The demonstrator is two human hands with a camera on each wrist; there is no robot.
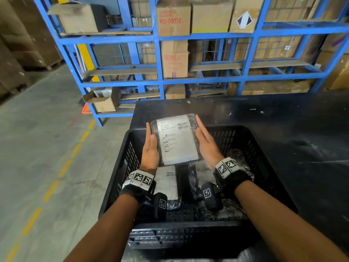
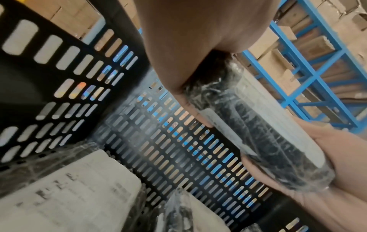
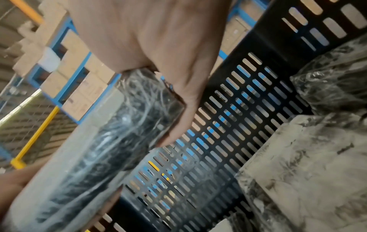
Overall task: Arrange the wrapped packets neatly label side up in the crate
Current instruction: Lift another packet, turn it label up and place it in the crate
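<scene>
Packet (image 1: pixel 176 138) held label up over the crate (image 1: pixel 251 137), left hand (image 1: pixel 150 150) and right hand (image 1: pixel 206 142) flat-fingered, pressing its long edges. Looks light, stiff, slick film; side edges seem the best hold.

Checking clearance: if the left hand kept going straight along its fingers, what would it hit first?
Probably the crate's far wall. The left hand points forward, pressed flat against the held packet above the crate. Depth is unclear; it might clear the rim and pass over the black table.
</scene>
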